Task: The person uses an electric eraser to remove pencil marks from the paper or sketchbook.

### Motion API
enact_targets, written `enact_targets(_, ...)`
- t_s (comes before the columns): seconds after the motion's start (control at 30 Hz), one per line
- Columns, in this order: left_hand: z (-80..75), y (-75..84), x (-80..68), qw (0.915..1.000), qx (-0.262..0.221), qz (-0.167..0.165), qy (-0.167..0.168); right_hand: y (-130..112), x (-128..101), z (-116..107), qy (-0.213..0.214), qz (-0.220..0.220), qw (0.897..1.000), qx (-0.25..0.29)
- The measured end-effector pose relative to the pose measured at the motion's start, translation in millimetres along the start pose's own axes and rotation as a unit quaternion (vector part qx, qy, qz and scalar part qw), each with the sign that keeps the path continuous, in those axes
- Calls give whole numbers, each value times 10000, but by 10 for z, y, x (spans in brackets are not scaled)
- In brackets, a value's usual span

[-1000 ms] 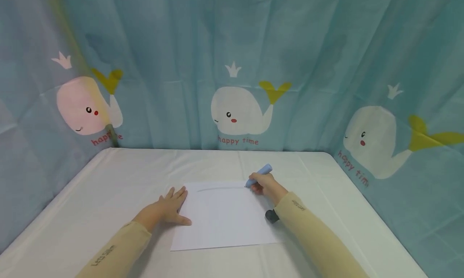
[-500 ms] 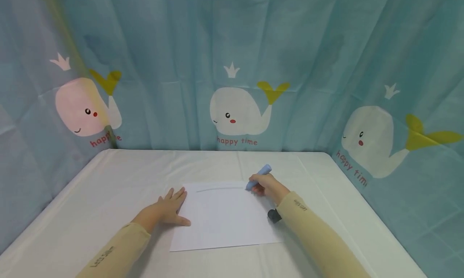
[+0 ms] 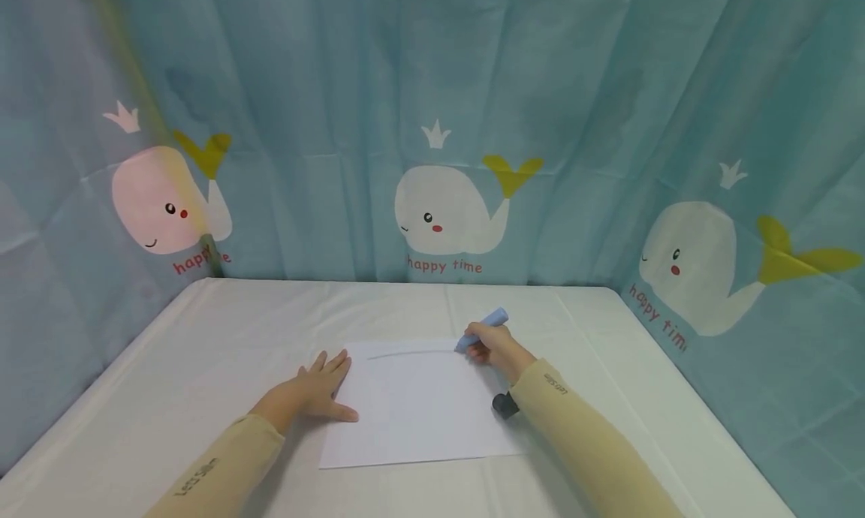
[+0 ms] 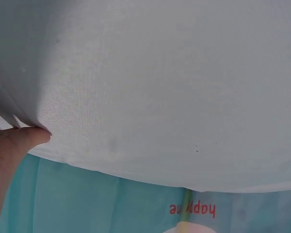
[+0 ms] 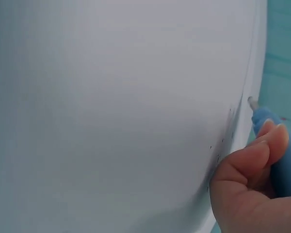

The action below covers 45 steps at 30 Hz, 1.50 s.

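Note:
A white sheet of paper (image 3: 419, 409) lies on the table with a thin, slightly arched line (image 3: 405, 353) near its far edge. My right hand (image 3: 498, 347) pinches a light blue marker (image 3: 495, 317), tilted with its tip at the line's right end. In the right wrist view thumb and fingers curl round the marker (image 5: 286, 170), its narrow tip exposed; whether it touches the paper I cannot tell. Fingers spread, my left hand (image 3: 312, 390) rests across the paper's left edge, thumb on the sheet. Only part of that hand (image 4: 14, 150) shows in the left wrist view.
A white cloth covers the table (image 3: 236, 330). Behind and beside it hangs a blue-green curtain (image 3: 324, 203) printed with whales. A small dark round object (image 3: 504, 405) sits under the right wrist, over the paper's right side.
The marker tip shifts slightly right and nearer, then back left, staying around the line's right end. The left hand and paper hold still; the head view drifts a little.

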<state>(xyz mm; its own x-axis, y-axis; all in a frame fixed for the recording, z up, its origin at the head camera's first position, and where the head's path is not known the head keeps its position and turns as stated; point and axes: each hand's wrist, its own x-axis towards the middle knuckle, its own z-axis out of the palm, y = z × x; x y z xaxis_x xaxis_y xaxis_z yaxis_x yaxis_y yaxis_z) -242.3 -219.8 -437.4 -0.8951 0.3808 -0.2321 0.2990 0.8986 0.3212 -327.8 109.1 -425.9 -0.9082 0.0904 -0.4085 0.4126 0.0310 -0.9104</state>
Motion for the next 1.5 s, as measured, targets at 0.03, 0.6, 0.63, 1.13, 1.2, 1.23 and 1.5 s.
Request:
enact_targets(0.03, 8, -5, 5, 10000, 13, 1, 3, 2, -1, 2, 58, -1, 10000, -6)
enact_targets(0.6, -13, 26, -12, 10000, 59, -44, 32, -7, 17, 44, -13, 41, 9995, -313)
enact_targets(0.63, -14, 30, -13, 10000, 55, -46, 25, -5, 17, 40, -14, 31, 9995, -307)
enact_targets(1.13, -36, 37, -25, 10000, 20, -33, 6, -9, 18, 24, -271, 55, 9985, -473)
enact_targets(1.2, -31, 28, -21, 10000, 13, -48, -5, -16, 14, 30, -208, 49, 9992, -329)
enact_targets(1.23, -31, 27, -21, 10000, 9, -55, -6, -20, 14, 35, -145, 3, 9996, -247)
enact_targets(1.5, -38, 47, -37, 10000, 0, -16, -20, 2, 6, 46, 199, -123, 9995, -227)
